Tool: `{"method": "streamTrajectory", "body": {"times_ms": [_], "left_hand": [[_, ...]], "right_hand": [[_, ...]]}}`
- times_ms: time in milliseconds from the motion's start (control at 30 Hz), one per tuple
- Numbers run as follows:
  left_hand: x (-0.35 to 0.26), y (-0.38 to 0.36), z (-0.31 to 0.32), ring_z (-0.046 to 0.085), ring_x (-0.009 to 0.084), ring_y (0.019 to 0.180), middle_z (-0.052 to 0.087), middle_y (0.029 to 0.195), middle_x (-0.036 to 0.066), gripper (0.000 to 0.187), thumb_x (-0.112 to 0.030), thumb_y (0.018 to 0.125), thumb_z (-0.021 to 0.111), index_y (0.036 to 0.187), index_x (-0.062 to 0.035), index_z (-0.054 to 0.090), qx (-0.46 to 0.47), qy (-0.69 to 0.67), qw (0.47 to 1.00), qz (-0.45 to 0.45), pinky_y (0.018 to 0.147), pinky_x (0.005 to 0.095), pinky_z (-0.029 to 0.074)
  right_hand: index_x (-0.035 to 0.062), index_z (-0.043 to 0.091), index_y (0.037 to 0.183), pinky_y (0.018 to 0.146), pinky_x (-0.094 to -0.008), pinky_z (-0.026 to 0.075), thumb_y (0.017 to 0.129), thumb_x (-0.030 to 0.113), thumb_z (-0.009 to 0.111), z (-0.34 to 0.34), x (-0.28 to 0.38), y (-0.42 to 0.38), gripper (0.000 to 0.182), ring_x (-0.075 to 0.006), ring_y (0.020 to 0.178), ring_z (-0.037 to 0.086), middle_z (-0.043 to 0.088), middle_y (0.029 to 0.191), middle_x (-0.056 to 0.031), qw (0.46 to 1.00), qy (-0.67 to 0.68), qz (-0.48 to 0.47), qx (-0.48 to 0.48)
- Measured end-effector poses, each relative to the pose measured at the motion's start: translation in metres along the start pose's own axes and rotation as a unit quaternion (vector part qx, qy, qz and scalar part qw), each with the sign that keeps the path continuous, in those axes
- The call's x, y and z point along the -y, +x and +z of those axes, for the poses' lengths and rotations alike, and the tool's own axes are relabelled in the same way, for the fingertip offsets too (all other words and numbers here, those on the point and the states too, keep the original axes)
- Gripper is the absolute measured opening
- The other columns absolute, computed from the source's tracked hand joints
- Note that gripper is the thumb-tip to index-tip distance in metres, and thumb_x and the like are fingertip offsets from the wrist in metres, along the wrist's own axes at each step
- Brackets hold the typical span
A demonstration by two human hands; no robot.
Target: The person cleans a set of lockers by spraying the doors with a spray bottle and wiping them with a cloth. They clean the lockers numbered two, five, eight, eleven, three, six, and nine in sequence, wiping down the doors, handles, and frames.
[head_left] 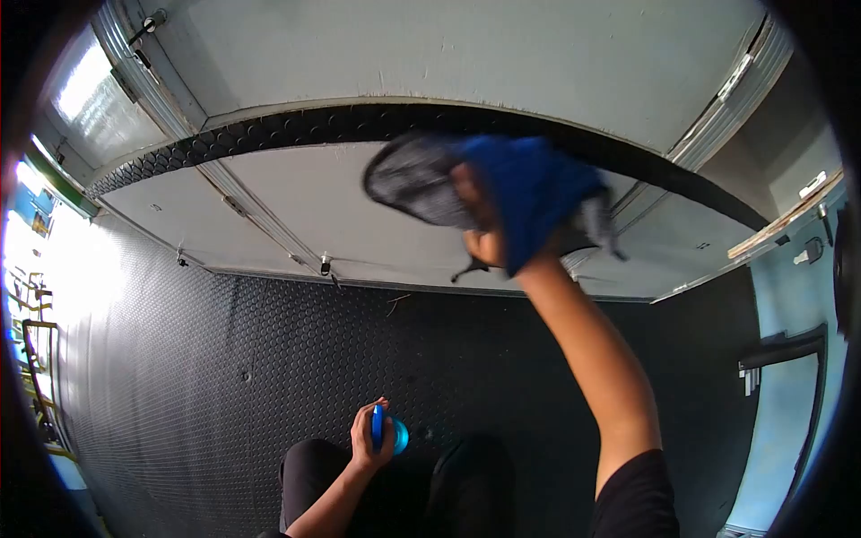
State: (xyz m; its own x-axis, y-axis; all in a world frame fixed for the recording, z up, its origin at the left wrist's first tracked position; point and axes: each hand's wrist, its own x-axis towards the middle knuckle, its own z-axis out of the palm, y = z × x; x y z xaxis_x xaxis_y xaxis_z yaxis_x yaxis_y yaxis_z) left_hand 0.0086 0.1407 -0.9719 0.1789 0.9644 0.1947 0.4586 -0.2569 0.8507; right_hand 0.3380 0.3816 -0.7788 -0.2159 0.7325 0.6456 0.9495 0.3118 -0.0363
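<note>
My right hand [485, 235] is stretched out in front of me, its fingers closed on a bundle of cloths, partly blurred by motion. A blue cloth [529, 184] drapes over the hand and wrist, and a grey cloth with a dark edge [417, 184] spreads out to its left. The bundle is in front of the black edge strip [314, 125] of a pale cabinet; whether it touches is hard to tell. Low down near my knees, my left hand [366, 438] is wrapped round what looks like a blue spray bottle [400, 436], seen from above.
Pale cabinet panels [296, 206] with metal frames and small latches [326, 264] run across the front. Black studded rubber flooring [296, 350] lies below, with a small twig-like scrap [397, 303] on it. Bright daylight enters at left; a light blue door-like panel [785, 421] is at right.
</note>
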Motion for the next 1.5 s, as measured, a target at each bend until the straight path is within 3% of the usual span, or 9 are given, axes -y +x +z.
{"method": "streamTrajectory", "body": {"times_ms": [33, 100, 167, 233, 367, 600, 1000, 1267, 1500], "left_hand": [[0.000, -0.001, -0.002, 0.066, 0.0393, 0.113, 0.067, 0.113, 0.022, 0.029, 0.002, 0.085, 0.063, 0.113, 0.0025, 0.060, 0.000, -0.003, 1.000, -0.004, 0.097, 0.0481, 0.052], [0.001, -0.001, -0.005, 0.066, 0.0392, 0.113, 0.068, 0.113, 0.022, 0.029, 0.002, 0.085, 0.063, 0.113, 0.0024, 0.060, -0.012, 0.010, 1.000, 0.012, 0.096, 0.0476, 0.053], [-0.002, 0.004, -0.009, 0.066, 0.0390, 0.112, 0.068, 0.113, 0.022, 0.028, 0.002, 0.085, 0.063, 0.113, 0.0022, 0.060, -0.012, 0.021, 1.000, -0.003, 0.095, 0.0470, 0.053], [-0.004, 0.011, -0.012, 0.067, 0.0386, 0.111, 0.068, 0.112, 0.022, 0.028, 0.002, 0.085, 0.063, 0.113, 0.0018, 0.061, -0.011, 0.026, 1.000, -0.007, 0.095, 0.0469, 0.053], [0.008, 0.009, -0.009, 0.067, 0.0382, 0.111, 0.068, 0.112, 0.022, 0.027, 0.002, 0.085, 0.063, 0.112, 0.0015, 0.061, -0.044, -0.003, 0.998, -0.040, 0.096, 0.0466, 0.053], [0.029, 0.017, -0.005, 0.066, 0.0380, 0.111, 0.067, 0.115, 0.022, 0.030, -0.001, 0.087, 0.064, 0.116, 0.0005, 0.060, -0.057, -0.087, 0.990, -0.090, 0.097, 0.0465, 0.051], [0.042, 0.034, -0.041, 0.067, 0.0346, 0.110, 0.066, 0.116, 0.021, 0.031, -0.002, 0.088, 0.065, 0.118, -0.0014, 0.059, -0.159, -0.170, 0.968, -0.097, 0.097, 0.0438, 0.051], [0.043, 0.040, -0.051, 0.067, 0.0336, 0.108, 0.066, 0.116, 0.019, 0.030, -0.001, 0.089, 0.064, 0.118, -0.0004, 0.060, -0.195, -0.190, 0.955, -0.114, 0.096, 0.0434, 0.050], [0.042, 0.044, -0.058, 0.067, 0.0328, 0.109, 0.066, 0.116, 0.019, 0.032, 0.000, 0.088, 0.066, 0.119, 0.0003, 0.059, -0.204, -0.203, 0.950, -0.122, 0.097, 0.0423, 0.050]], "right_hand": [[0.0112, 0.064, 0.130, 0.104, -0.0479, 0.048, 0.087, 0.032, 0.063, -0.010, 0.029, 0.003, 0.048, -0.0393, 0.124, 0.059, 0.060, 0.138, -0.0168, 0.991, 0.035, 0.048, 0.118], [0.0100, 0.057, 0.138, 0.111, -0.0451, 0.040, 0.094, 0.037, 0.054, 0.050, 0.048, -0.031, 0.052, -0.0310, 0.130, 0.055, 0.057, 0.141, -0.0156, 0.973, 0.051, -0.078, 0.210], [0.0083, 0.060, 0.133, 0.108, -0.0477, 0.044, 0.097, 0.032, 0.054, 0.121, 0.059, -0.071, 0.044, -0.0351, 0.125, 0.058, 0.060, 0.136, -0.0181, 0.907, 0.130, -0.126, 0.380], [0.0099, 0.061, 0.131, 0.104, -0.0483, 0.045, 0.097, 0.029, 0.056, 0.142, 0.047, -0.105, 0.039, -0.0383, 0.123, 0.058, 0.061, 0.133, -0.0187, 0.957, 0.226, -0.012, 0.183], [0.0105, 0.070, 0.114, 0.088, -0.0486, 0.052, 0.095, 0.025, 0.061, 0.108, -0.005, -0.125, 0.025, -0.0409, 0.104, 0.066, 0.070, 0.110, -0.0203, 0.915, 0.222, 0.082, 0.327], [0.0121, 0.066, 0.122, 0.102, -0.0469, 0.046, 0.094, 0.035, 0.065, 0.052, -0.035, -0.125, 0.036, -0.0367, 0.120, 0.059, 0.065, 0.127, -0.0154, 0.906, 0.111, 0.123, 0.390], [0.0144, 0.067, 0.114, 0.093, -0.0505, 0.050, 0.097, 0.044, 0.054, 0.194, 0.167, -0.006, 0.036, -0.0393, 0.107, 0.064, 0.069, 0.113, -0.0160, 0.934, 0.121, -0.083, 0.325], [0.0163, 0.060, 0.133, 0.108, -0.0492, 0.043, 0.094, 0.036, 0.061, 0.156, 0.068, -0.090, 0.044, -0.0398, 0.128, 0.053, 0.056, 0.140, -0.0186, 0.897, -0.053, -0.105, 0.426], [0.0200, 0.061, 0.132, 0.108, -0.0494, 0.043, 0.096, 0.031, 0.058, 0.122, 0.040, -0.096, 0.037, -0.0376, 0.125, 0.056, 0.060, 0.135, -0.0163, 0.852, -0.064, -0.115, 0.507]]}}
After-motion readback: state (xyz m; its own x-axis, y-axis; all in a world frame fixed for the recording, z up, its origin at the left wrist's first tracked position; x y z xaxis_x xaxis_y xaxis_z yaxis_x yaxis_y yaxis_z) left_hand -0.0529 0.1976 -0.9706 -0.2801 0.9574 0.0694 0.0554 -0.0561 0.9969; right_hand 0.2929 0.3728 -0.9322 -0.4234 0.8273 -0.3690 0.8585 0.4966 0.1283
